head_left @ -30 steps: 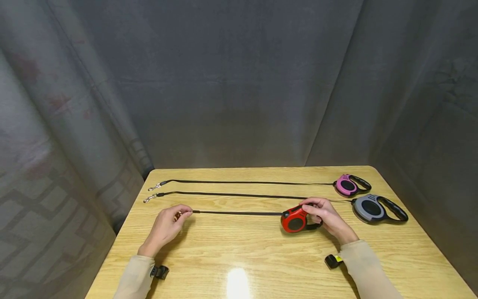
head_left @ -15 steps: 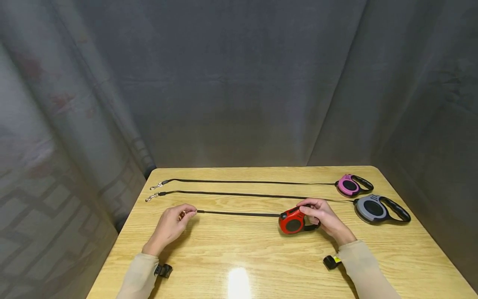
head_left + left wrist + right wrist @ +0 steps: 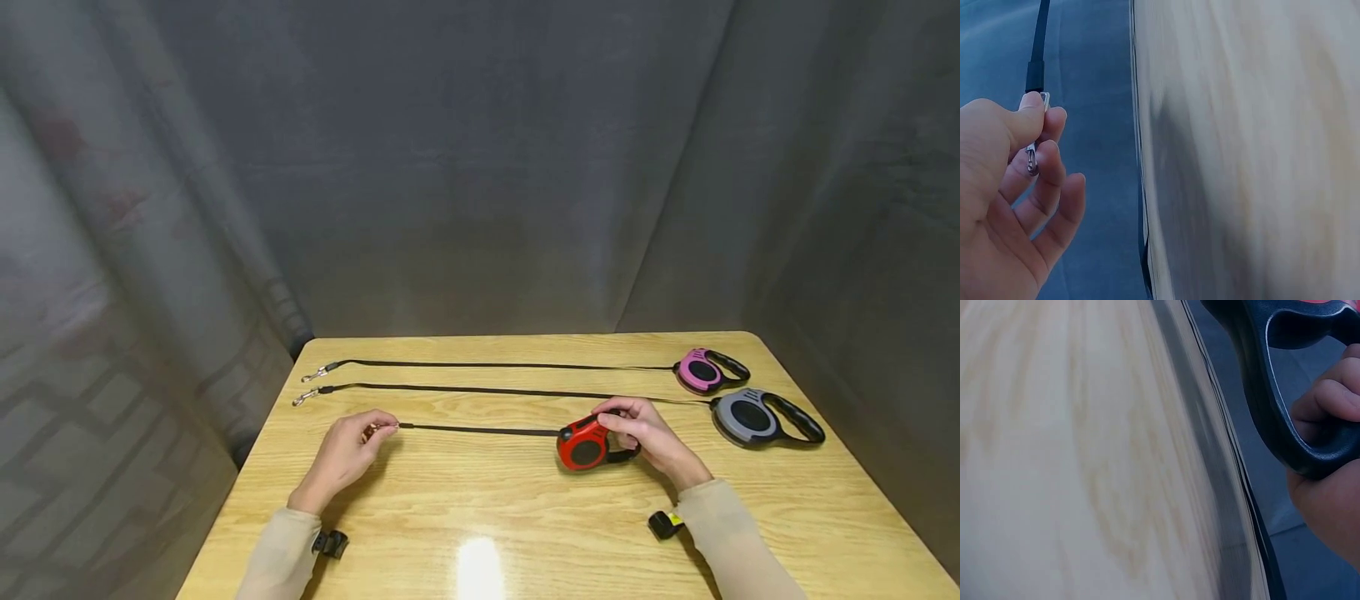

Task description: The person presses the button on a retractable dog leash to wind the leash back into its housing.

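1. Right hand (image 3: 651,437) curled round the black loop handle of the red leash reel (image 3: 583,444); right-wrist view shows fingers (image 3: 1327,400) through the handle. Grip grasping the reel, thumb on top.
2. Red reel: rounded hard plastic shell, dark oval centre, lies flat on the table (image 3: 525,508), right of middle, nearer the front edge than the other reels.
3. Left hand (image 3: 348,454) pinches the small metal clip (image 3: 1034,154) at the cord end between thumb and index; other fingers loosely curled. Grip grasping the clip.
4. Thin flat black cord (image 3: 480,430) runs straight between left hand and red reel, taut-looking, parallel to the back edge.
5. Grey reel (image 3: 753,417), bigger, black handle, near the right edge; its black cord (image 3: 465,389) stretches to a metal clasp near the left edge.
6. Pink reel (image 3: 701,371), small, black handle, back right corner; its cord (image 3: 487,365) lies parallel, closest to the back edge.
7. Table: light wood grain, glossy, rounded corners.
8. Beige sleeves, black wrist mounts. Grey draped fabric behind.
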`<state>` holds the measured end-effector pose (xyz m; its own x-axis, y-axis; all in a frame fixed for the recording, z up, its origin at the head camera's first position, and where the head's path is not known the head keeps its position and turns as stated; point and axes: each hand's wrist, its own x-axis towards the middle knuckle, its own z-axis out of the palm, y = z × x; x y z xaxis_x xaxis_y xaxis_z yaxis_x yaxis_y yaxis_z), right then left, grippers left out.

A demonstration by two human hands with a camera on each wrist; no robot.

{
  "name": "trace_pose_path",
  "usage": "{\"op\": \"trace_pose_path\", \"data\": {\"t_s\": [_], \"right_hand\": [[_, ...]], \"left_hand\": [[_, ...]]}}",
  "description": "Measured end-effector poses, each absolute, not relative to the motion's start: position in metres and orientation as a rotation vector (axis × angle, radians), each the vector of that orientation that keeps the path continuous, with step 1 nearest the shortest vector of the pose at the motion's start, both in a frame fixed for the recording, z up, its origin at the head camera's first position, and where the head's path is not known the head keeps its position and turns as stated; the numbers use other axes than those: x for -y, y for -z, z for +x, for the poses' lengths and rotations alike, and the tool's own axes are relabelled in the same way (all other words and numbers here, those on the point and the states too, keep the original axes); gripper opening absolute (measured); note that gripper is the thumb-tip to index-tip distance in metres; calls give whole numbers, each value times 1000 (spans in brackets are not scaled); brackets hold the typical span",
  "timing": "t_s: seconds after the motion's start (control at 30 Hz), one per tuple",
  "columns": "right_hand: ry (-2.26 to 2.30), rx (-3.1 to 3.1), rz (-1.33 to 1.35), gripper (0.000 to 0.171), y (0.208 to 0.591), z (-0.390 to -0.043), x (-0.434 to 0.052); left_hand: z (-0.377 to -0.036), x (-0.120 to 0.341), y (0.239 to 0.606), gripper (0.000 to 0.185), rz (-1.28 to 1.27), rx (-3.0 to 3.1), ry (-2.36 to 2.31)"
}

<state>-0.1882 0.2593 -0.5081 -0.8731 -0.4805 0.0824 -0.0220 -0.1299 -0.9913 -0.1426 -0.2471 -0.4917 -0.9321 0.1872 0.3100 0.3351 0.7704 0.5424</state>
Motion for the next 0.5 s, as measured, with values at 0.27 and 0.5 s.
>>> {"op": "trace_pose_path", "data": {"t_s": [0.27, 0.5], "right_hand": [[2071, -1813, -587, 35, 507, -189, -255], [2071, -1795, -602, 32, 505, -190, -246]], "left_hand": [[-147, 235, 492, 8, -454, 2712, 896], [-143, 232, 494, 8, -495, 2685, 897]]}}
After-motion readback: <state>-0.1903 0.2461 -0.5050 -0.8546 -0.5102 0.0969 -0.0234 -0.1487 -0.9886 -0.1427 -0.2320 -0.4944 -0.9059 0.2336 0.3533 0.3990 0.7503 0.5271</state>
